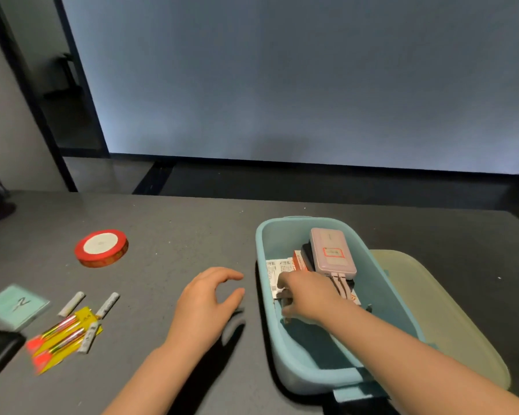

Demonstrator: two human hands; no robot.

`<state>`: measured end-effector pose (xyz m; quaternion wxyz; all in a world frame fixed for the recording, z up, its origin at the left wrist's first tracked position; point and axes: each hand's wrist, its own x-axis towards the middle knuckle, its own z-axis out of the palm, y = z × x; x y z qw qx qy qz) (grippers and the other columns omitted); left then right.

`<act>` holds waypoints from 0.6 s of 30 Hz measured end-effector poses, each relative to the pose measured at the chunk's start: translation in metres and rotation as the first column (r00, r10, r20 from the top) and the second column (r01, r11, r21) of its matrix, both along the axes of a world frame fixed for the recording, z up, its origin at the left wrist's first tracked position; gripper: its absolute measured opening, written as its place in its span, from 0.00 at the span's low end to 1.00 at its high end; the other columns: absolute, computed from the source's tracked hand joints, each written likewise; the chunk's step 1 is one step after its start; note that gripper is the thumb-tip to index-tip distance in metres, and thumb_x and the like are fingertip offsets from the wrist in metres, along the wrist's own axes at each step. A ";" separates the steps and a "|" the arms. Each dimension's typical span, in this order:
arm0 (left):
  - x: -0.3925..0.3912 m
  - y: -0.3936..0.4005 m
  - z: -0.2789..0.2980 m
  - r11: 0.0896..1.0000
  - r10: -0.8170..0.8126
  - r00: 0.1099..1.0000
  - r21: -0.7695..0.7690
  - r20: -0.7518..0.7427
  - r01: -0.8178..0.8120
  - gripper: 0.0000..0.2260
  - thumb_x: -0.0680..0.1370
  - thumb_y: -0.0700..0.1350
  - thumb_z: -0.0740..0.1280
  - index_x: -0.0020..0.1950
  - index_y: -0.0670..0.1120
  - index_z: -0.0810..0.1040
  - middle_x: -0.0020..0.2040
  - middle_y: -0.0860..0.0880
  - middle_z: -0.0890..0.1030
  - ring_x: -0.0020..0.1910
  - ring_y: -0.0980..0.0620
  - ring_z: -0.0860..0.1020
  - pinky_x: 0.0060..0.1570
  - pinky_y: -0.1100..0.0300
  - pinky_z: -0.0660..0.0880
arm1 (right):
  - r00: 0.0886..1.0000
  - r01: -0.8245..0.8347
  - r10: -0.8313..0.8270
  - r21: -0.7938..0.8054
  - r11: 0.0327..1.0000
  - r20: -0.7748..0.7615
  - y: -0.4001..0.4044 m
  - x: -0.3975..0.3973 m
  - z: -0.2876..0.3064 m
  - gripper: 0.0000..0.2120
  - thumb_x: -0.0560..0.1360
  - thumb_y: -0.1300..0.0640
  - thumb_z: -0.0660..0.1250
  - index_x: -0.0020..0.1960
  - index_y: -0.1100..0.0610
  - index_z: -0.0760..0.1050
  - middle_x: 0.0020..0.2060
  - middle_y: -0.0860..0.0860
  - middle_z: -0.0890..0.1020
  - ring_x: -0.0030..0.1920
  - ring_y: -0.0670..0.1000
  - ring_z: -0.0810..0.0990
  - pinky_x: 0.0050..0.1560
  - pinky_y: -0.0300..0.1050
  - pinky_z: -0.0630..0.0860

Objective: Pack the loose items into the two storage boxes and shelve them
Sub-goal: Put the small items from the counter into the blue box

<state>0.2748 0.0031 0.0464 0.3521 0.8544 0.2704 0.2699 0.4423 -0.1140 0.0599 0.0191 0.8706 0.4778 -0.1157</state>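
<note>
Head view: right hand (304, 295) pinches white printed packet (277, 272) in blue box (300, 375); left hand (204, 307) loosely spread

Little legible. Teal card (15, 305) at table's left edge: a dark handwritten-looking mark, roughly a "Z" or "N" shape; cannot tell which. Pink power bank (333, 251) in the blue box (291, 366): red-bordered label on its face, print too small to read. White leaflet (274, 269) beneath it: rows of fine print and red patches, unreadable. Yellow packet (83, 317) among the pens: faint characters, blurred. Red tape roll (101, 248): patterned edge, no readable text.
</note>
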 end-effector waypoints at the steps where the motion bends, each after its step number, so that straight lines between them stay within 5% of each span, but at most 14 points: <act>1: -0.009 0.002 -0.003 1.000 0.011 1.000 -0.014 -0.005 -0.011 0.08 0.72 0.45 0.72 0.49 0.56 0.80 0.48 0.65 0.78 0.53 0.61 0.75 0.55 0.64 0.69 | 1.000 0.028 -0.027 0.058 0.998 -0.015 0.000 -0.002 0.008 0.19 0.70 0.52 0.70 0.60 0.50 0.73 0.56 0.48 0.80 0.55 0.53 0.78 0.49 0.46 0.76; 4: -0.042 0.011 -0.013 0.993 0.088 0.996 -0.080 -0.024 -0.089 0.07 0.72 0.45 0.72 0.49 0.55 0.81 0.49 0.62 0.79 0.52 0.60 0.76 0.51 0.68 0.68 | 0.996 0.090 -0.081 0.269 0.959 -0.044 0.003 -0.017 0.041 0.19 0.70 0.51 0.69 0.60 0.45 0.74 0.51 0.42 0.80 0.54 0.50 0.79 0.49 0.45 0.75; 9: -0.112 0.037 -0.034 0.936 0.271 0.960 -0.216 -0.067 -0.279 0.07 0.73 0.46 0.71 0.49 0.55 0.80 0.51 0.61 0.79 0.53 0.60 0.76 0.49 0.65 0.70 | 0.999 0.000 0.031 0.648 0.761 -0.037 0.033 -0.086 0.088 0.14 0.68 0.52 0.70 0.52 0.41 0.74 0.39 0.35 0.78 0.37 0.39 0.75 0.39 0.46 0.73; 14: -0.175 0.066 -0.043 0.896 0.387 0.918 -0.203 -0.086 -0.396 0.09 0.72 0.46 0.73 0.47 0.60 0.79 0.50 0.63 0.79 0.52 0.61 0.77 0.50 0.62 0.72 | 0.971 -0.051 0.165 0.520 0.853 -0.176 0.083 -0.148 0.051 0.17 0.69 0.52 0.69 0.56 0.43 0.73 0.49 0.38 0.79 0.41 0.41 0.77 0.46 0.45 0.76; 18: -0.214 0.097 -0.052 0.894 0.432 0.885 -0.044 -0.173 -0.445 0.11 0.71 0.47 0.72 0.52 0.58 0.79 0.53 0.61 0.78 0.55 0.58 0.76 0.54 0.59 0.72 | 0.951 -0.094 0.191 0.360 0.928 -0.245 0.125 -0.179 -0.005 0.19 0.70 0.54 0.68 0.60 0.44 0.73 0.56 0.40 0.79 0.49 0.44 0.78 0.50 0.42 0.75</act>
